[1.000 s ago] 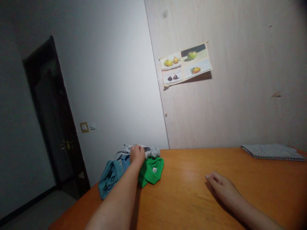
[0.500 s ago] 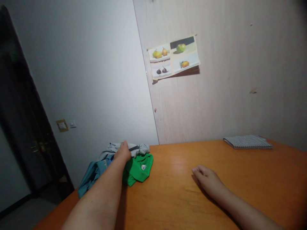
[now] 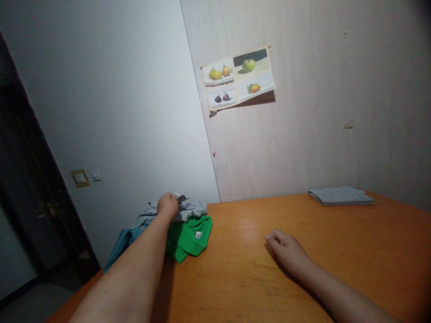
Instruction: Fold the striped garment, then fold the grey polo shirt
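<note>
At the table's far left, my left hand (image 3: 167, 205) is closed on a light grey garment (image 3: 193, 210), pinching up a fold with a dark strip. The rest of that garment lies crumpled on the pile. Just below and to the right of the hand is a bright green garment (image 3: 190, 237) with a small white patch. A blue-teal garment (image 3: 123, 242) lies to the left, partly hidden behind my forearm. My right hand (image 3: 286, 249) rests on the tabletop as a loose fist, with nothing visible in it, apart from the clothes.
The orange-brown wooden table (image 3: 235, 278) reaches back to the wall. A folded striped cloth (image 3: 341, 196) lies at its far right edge. A fruit picture sheet (image 3: 238, 78) hangs on the wall. A dark door (image 3: 43, 179) stands at the left.
My left hand has risen slightly, and a fold of the grey garment with its dark strip has come up with it. My right hand keeps its place on the table. The view has shifted slightly.
</note>
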{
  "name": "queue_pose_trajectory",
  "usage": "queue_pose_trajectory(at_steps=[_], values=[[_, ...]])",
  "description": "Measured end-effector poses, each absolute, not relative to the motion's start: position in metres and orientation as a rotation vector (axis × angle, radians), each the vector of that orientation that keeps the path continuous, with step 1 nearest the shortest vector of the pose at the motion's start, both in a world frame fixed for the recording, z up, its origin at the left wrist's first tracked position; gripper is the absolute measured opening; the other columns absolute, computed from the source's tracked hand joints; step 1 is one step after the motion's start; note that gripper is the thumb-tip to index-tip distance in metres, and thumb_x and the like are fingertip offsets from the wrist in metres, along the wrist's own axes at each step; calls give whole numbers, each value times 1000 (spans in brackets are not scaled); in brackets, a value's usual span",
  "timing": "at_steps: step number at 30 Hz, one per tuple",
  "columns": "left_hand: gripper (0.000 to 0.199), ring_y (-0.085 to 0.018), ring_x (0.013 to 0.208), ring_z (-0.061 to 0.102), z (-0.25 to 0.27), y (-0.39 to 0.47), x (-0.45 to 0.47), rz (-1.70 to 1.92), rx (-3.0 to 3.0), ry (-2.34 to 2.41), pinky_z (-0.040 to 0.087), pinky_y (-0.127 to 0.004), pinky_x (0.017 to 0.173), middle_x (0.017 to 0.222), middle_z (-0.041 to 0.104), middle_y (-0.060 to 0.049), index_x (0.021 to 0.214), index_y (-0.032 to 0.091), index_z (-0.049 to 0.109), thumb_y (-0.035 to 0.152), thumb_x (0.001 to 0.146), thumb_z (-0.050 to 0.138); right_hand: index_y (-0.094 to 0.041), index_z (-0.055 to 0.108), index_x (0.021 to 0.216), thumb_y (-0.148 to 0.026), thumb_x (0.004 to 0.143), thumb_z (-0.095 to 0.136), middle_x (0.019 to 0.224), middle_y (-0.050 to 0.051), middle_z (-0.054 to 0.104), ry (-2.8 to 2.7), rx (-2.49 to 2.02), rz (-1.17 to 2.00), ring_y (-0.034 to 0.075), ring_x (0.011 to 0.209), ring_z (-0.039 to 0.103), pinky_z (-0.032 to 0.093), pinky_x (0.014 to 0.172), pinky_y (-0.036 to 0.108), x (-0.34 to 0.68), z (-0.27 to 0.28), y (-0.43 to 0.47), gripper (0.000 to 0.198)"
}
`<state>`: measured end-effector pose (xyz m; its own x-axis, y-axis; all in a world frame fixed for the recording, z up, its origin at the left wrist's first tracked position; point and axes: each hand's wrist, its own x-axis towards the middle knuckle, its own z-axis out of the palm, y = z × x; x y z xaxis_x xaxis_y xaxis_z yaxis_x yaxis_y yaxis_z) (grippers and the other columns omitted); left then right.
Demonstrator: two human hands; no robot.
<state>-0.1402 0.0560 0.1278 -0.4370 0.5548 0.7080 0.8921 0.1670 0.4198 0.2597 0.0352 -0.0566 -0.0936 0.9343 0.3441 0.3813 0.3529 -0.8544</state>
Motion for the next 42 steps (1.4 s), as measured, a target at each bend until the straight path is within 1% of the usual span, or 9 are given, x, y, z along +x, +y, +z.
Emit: queue_pose_trajectory(at_steps=[7,13,17,23,26,29,33,37,42], values=[[23,-23,103,63,185,42,-109,-1160,-1368,-1890,48,-35,92,100,71,-10,90,20,63,29,96,42,-23,44,63,-47,88,49,58,-3,48,-1685,-1173,684,16,59,45,27,56,27,257,-51,31,35],[22,-22,129,53,225,23,-53,-1333,-1480,-1456,40,-37,112,131,64,-12,99,18,63,23,97,42,-23,45,63,-47,88,50,58,-2,49,-1691,-1178,655,16,60,47,28,57,28,256,-50,31,35],[19,-22,133,52,225,4,1,-1423,-1670,-1240,38,-41,114,137,61,-13,101,18,63,23,97,45,-23,44,61,-50,88,50,57,-2,49,-1639,-1136,718,16,58,47,31,56,27,253,-50,32,39],[23,-23,127,58,149,-34,78,-1376,-2171,-1223,43,-38,109,133,65,-12,103,21,65,28,98,44,-22,54,79,-62,91,43,58,0,56,-1160,-1043,1259,13,44,47,34,44,25,257,-32,28,44],[25,-26,109,66,97,-53,105,-1252,-2381,-1399,48,-38,97,115,72,-12,102,25,68,35,98,46,-20,55,85,-62,92,46,61,3,60,-1024,-1049,1335,13,45,51,34,42,23,263,-24,27,43],[24,-26,86,67,58,-67,122,-1151,-2530,-1577,48,-37,85,87,73,-10,85,27,70,39,95,51,-20,55,85,-60,92,46,58,2,59,-1027,-1041,1364,13,42,50,33,41,24,265,-21,25,42],[20,-24,87,66,37,-76,131,-1084,-2825,-1457,47,-33,81,91,73,-7,90,27,73,35,92,54,-21,55,81,-60,89,51,54,-1,56,-1088,-998,1338,13,42,48,34,43,26,264,-19,23,40],[24,-21,92,65,36,-69,121,-1373,-2865,-1393,48,-31,83,98,74,-6,100,26,74,34,95,52,-21,56,79,-58,85,54,52,-3,54,-1192,-1028,1294,14,43,48,33,44,25,264,-19,23,37],[27,-18,73,62,45,-41,75,-1904,-2360,-1711,47,-27,66,77,68,-3,82,21,69,40,92,51,-19,59,80,-59,84,58,62,-1,61,-1377,-1067,1272,13,49,51,35,47,24,267,-10,16,40]])
